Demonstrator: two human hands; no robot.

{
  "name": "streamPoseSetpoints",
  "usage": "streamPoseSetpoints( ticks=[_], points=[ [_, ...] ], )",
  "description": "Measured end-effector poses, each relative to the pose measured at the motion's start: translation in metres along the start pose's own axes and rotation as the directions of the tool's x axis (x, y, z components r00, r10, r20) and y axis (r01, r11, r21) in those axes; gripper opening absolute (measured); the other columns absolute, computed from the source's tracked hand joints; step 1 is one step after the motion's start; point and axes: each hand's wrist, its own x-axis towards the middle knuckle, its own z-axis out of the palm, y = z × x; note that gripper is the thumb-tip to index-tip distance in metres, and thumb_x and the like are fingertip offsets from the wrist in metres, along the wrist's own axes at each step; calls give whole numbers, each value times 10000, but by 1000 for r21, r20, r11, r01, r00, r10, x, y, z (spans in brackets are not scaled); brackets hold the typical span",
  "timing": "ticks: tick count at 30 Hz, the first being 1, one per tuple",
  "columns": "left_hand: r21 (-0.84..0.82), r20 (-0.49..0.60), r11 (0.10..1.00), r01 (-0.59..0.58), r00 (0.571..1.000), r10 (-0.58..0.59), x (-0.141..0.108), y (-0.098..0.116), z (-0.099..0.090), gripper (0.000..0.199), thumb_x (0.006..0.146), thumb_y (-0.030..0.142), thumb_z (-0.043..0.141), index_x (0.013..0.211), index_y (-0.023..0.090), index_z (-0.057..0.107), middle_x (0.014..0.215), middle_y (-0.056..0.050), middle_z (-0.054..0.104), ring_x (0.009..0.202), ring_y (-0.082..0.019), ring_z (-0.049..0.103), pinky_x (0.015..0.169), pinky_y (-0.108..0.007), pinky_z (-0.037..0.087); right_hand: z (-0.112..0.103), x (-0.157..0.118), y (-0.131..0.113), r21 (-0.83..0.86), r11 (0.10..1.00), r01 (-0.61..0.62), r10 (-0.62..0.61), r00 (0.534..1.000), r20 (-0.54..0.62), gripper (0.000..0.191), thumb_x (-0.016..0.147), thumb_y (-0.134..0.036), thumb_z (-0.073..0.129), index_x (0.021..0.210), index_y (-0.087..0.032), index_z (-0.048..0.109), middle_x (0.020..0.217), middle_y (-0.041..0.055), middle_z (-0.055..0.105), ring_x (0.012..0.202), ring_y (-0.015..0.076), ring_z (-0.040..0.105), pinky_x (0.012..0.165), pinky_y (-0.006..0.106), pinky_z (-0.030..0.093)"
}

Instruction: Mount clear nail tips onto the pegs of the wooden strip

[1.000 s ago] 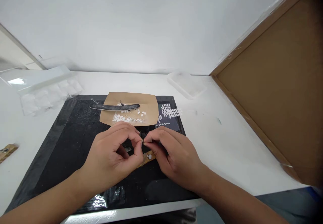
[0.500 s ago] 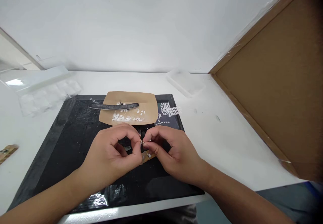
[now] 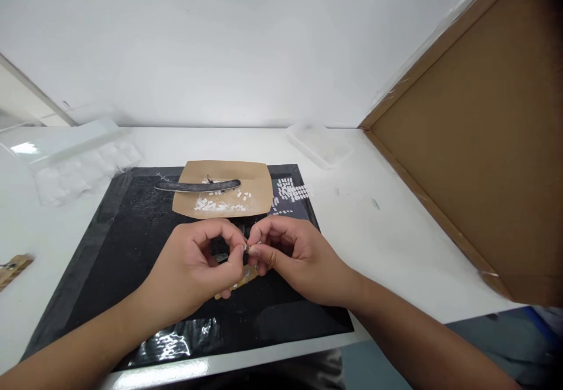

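Observation:
My left hand [image 3: 200,261] and my right hand [image 3: 299,258] meet at their fingertips over the black mat [image 3: 127,249]. Between the pinched fingers is a tiny item, too small to name. Both hands are closed on it. Beneath them, partly hidden, lies a yellowish strip [image 3: 244,278] with small pale pieces. Just beyond the hands, a brown paper sheet [image 3: 259,187] bears many small white pieces [image 3: 215,205] and a dark curved file [image 3: 197,186]. Rows of white pieces [image 3: 301,192] lie on a dark sheet to its right.
Clear plastic trays [image 3: 83,164] stand at the back left, and a translucent shallow box [image 3: 321,145] at the back right. A cardboard panel [image 3: 475,132] rises on the right. A wooden clip [image 3: 15,270] lies at the far left.
My hands stay pinched together, with their fingers slightly shifted. More of the yellowish strip shows below them. The whole view has moved slightly.

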Motion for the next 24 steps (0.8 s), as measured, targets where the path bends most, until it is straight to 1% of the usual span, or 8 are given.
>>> streamPoseSetpoints(
  ticks=[5,13,16,19,24],
  points=[
    [-75,51,996,44,998,-40,0,2,-1,138,799,269,782,769,156,709,777,-51,738,487,-143,661,355,-239,599,-2,1,-3,100,994,-47,43,998,49,278,885,-385,856,916,-163,691,771,-16,703,655,91,654,657,211,564],
    [-151,91,988,27,996,-14,1,3,-2,199,877,311,775,790,139,723,771,-45,724,442,-101,642,338,-156,553,-5,3,-4,144,986,-85,71,992,105,311,895,-432,842,922,-160,693,786,-11,712,644,84,654,648,210,561],
    [-173,120,984,42,993,-21,2,-1,-4,230,910,358,769,828,147,733,781,-45,716,477,-122,667,352,-184,581,-7,3,-4,171,981,-95,75,990,121,337,887,-458,844,929,-159,694,787,-9,712,637,84,655,639,210,563],
    [-189,139,980,59,990,-32,2,-5,-6,258,923,406,775,863,159,735,793,-49,711,544,-159,710,362,-207,598,-8,4,-3,183,977,-107,83,988,134,332,885,-448,848,930,-160,690,787,-12,714,633,82,659,629,202,560],
    [-212,158,976,57,987,-24,0,-8,-9,276,928,427,785,891,157,741,828,-48,712,522,-138,699,364,-191,590,-10,4,-2,193,975,-109,80,985,152,315,899,-426,841,943,-156,684,787,-17,716,629,71,663,614,178,541]
  ],
)
